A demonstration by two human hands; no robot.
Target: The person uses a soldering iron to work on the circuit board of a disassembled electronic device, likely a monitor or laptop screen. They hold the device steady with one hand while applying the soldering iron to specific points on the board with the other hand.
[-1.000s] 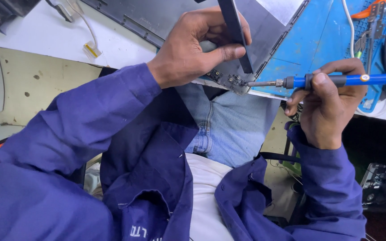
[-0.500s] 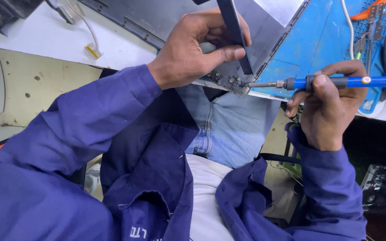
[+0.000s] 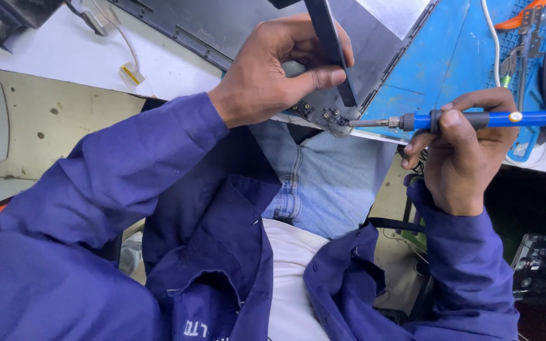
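A: Left hand?
B: Fingers closed on dark strip, pressing grey laptop panel at desk edge.
A: Right hand?
B: Gripping blue soldering iron, tip at panel corner.

Single head-worn view, steeply downward, close over lap and bench edge.

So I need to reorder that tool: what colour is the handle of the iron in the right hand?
Blue, with a black grip section: the soldering iron in the right hand, head view.
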